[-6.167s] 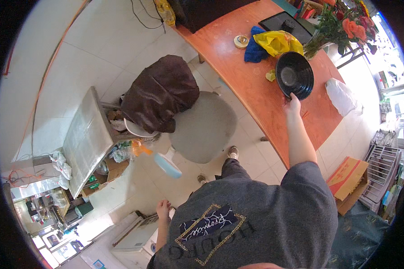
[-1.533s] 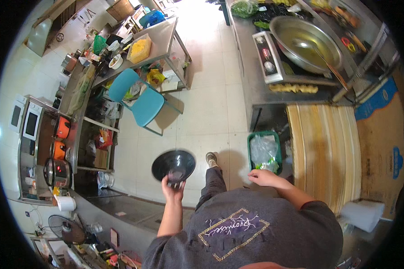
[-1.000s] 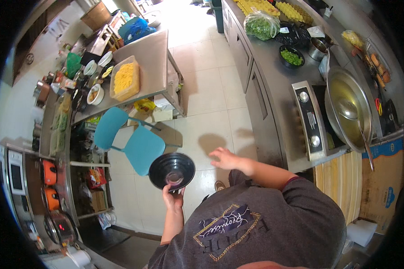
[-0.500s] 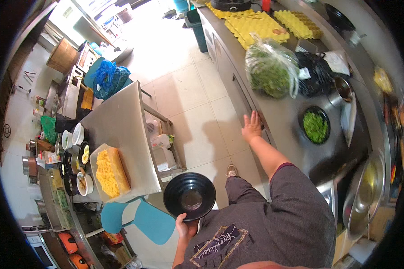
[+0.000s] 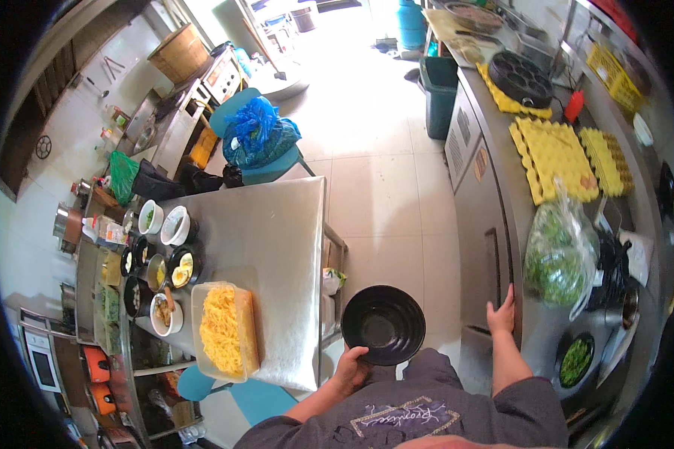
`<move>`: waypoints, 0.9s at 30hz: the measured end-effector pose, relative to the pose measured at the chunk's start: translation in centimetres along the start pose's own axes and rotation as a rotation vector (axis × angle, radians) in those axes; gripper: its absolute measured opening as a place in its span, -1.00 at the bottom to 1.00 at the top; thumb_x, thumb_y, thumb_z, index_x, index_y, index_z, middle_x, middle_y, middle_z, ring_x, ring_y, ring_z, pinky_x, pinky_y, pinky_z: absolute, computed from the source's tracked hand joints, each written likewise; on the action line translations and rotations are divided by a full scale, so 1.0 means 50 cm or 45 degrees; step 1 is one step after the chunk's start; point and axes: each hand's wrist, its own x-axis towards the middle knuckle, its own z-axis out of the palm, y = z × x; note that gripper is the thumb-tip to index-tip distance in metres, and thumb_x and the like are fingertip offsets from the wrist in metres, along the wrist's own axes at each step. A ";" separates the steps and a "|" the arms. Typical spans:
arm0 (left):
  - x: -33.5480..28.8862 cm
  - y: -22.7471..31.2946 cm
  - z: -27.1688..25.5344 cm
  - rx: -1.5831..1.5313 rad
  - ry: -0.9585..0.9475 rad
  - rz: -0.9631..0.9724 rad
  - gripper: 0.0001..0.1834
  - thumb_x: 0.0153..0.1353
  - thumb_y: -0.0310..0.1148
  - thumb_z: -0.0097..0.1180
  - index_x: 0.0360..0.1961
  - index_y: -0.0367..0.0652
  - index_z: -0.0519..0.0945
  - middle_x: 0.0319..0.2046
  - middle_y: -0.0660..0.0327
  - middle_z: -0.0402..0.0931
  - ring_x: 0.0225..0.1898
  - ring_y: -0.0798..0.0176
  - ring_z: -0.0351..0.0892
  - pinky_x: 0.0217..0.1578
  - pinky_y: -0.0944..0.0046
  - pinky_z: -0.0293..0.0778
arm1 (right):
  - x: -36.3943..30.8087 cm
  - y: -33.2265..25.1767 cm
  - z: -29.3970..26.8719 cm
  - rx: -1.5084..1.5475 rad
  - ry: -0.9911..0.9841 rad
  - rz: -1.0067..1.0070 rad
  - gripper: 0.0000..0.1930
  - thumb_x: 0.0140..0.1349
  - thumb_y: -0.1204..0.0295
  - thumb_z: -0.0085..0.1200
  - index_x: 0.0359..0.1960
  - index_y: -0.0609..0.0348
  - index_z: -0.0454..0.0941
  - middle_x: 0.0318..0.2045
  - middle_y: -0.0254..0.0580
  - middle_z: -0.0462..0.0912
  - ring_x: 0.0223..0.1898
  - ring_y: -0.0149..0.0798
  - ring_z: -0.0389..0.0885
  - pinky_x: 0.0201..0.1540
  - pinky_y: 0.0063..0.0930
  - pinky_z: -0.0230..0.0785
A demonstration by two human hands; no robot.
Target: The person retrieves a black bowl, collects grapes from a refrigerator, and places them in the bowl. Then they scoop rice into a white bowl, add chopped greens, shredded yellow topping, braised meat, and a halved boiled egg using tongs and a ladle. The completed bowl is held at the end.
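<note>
My left hand (image 5: 350,372) grips the rim of an empty black bowl (image 5: 386,325), thumb over the edge, in front of my body. The bowl's mouth faces up, and ridged rings run round its inside. My right hand (image 5: 502,316) is by the front edge of the steel counter (image 5: 528,350), fingers stretched out and holding nothing. Whether it touches the edge I cannot tell. To the bowl's left, a clear tub of yellow noodle-like strands (image 5: 226,329) stands on a steel table (image 5: 292,247).
Several bowls of ingredients (image 5: 180,266) line the table's left side. A blue bag (image 5: 258,135) rests on a chair beyond. The right counter holds yellow egg trays (image 5: 550,157), a clear bag of greens (image 5: 558,258) and a black dish of chopped greens (image 5: 577,359). A dark green bin (image 5: 439,97) stands past it.
The view has swung left, bringing the steel table nearer the middle. My left hand still holds the bowl, while my right hand stays along the counter's front edge.
</note>
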 end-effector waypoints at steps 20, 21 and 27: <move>0.120 -0.010 0.305 0.174 -0.188 -0.014 -0.33 -0.07 -0.49 0.08 0.18 -0.29 0.33 0.09 0.02 0.43 0.11 -0.01 0.43 0.18 0.00 0.30 | -0.053 -0.205 0.159 0.105 -0.721 -0.960 -0.46 0.00 0.21 0.20 0.06 0.04 0.44 0.23 -0.07 0.23 0.21 0.11 0.15 0.17 0.02 0.14; 0.133 -0.020 0.310 0.219 -0.095 0.036 -0.33 -0.07 -0.47 0.06 0.18 -0.31 0.33 0.11 -0.03 0.41 0.12 -0.05 0.42 0.18 -0.05 0.30 | -0.046 -0.196 0.159 0.127 -0.752 -0.883 -0.47 0.01 0.22 0.19 0.06 0.06 0.44 0.22 -0.07 0.24 0.21 0.11 0.16 0.17 0.01 0.15; 0.321 -0.061 0.249 0.294 -0.107 0.000 -0.34 -0.07 -0.51 0.04 0.18 -0.22 0.33 0.09 0.09 0.43 0.08 0.01 0.45 0.13 0.02 0.36 | 0.024 -0.038 0.237 0.134 -0.940 -0.105 -0.50 0.05 0.27 0.17 0.03 0.20 0.44 0.17 -0.02 0.28 0.17 0.09 0.21 0.18 -0.05 0.18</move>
